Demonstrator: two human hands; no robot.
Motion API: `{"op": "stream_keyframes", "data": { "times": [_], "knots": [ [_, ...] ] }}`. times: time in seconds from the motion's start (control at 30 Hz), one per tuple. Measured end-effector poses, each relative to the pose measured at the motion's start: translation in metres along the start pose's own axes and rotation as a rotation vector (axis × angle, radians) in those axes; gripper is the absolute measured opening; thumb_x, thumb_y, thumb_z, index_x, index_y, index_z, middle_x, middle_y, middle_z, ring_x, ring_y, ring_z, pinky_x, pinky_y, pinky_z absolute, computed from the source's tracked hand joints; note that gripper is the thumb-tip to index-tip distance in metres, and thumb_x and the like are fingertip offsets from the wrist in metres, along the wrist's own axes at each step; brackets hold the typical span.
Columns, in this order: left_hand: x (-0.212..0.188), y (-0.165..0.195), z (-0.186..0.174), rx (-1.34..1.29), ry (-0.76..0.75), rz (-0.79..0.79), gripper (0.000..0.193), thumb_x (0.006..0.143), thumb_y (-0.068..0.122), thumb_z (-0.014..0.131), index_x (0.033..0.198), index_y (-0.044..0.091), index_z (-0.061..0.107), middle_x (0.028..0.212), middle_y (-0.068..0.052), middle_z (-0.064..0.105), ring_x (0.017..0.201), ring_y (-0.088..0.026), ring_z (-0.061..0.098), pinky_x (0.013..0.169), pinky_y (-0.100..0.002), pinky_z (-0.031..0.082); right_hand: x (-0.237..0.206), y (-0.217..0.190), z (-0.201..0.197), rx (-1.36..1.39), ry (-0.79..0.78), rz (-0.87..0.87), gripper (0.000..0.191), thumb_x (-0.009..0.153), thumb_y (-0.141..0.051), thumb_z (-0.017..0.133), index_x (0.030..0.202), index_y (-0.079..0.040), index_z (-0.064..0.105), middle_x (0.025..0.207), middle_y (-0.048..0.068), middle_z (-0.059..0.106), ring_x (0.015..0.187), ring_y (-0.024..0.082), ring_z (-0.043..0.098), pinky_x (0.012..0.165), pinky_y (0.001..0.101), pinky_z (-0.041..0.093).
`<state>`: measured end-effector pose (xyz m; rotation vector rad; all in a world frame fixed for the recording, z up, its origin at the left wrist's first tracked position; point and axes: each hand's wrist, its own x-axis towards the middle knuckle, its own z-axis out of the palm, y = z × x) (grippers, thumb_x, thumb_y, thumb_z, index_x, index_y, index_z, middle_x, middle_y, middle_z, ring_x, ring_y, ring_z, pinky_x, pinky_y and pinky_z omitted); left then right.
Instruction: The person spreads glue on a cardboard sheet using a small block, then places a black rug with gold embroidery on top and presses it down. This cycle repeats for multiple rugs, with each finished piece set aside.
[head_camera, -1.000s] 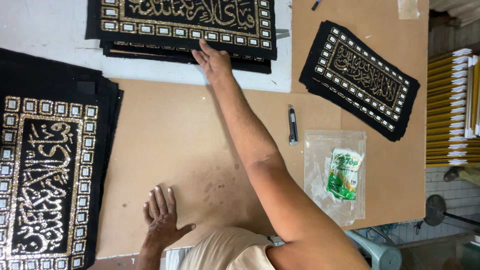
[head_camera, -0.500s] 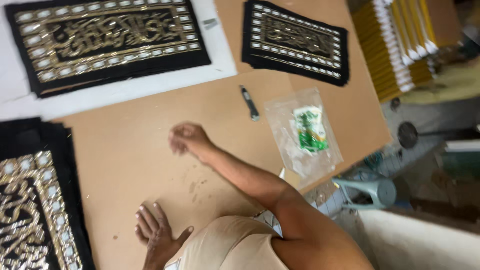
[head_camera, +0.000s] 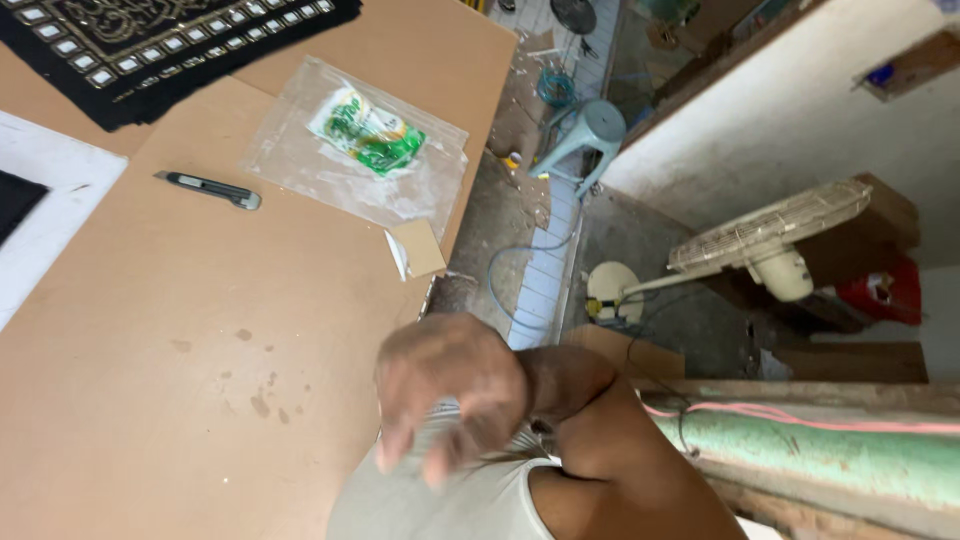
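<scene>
A wide brown board table (head_camera: 200, 380) fills the left half of the view, seen from above; its bare surface carries a few dark stains. To the right the floor drops away, with a pale electric fan (head_camera: 770, 240) lying on its side, a small grey-green plastic stool (head_camera: 590, 130), and a green pipe (head_camera: 830, 460) running along the bottom right.

At the top left, a stack of black cloth panels (head_camera: 150, 50) with gold embroidery and a border of small squares lies on the table. Beside it rests a clear plastic bag (head_camera: 350, 160) holding a green and white packet. A grey utility knife (head_camera: 205, 188) lies just left of the bag, well apart from the hand. A small folded scrap of card (head_camera: 415, 248) sits at the table edge.

The person's right hand (head_camera: 450, 390) is blurred, drawn in close over the chest, fingers loosely curled downward and holding nothing. It touches no object; the card scrap is the nearest thing. Any reach toward the knife is best made toward its handle, across bare board with nothing in the way. The left hand is out of view.
</scene>
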<state>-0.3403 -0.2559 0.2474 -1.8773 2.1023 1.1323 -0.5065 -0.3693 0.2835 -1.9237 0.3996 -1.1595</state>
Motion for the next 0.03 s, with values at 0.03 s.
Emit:
{"op": "stream_keyframes", "data": {
  "times": [0.03],
  "knots": [
    [0.0064,0.0281,-0.0040,0.017,-0.015,0.010,0.144,0.068,0.070,0.081,0.164,0.004,-0.003,0.165,-0.039,-0.015,0.151,-0.053,-0.020,0.113,-0.066,0.000,0.0025,-0.0173,0.0056,0.074,-0.070,-0.091,0.038,0.109,-0.037,0.060,0.100,-0.003,0.071,0.094,0.007,0.071,0.082,0.022,0.070,0.070,0.0337,0.056]
  ]
}}
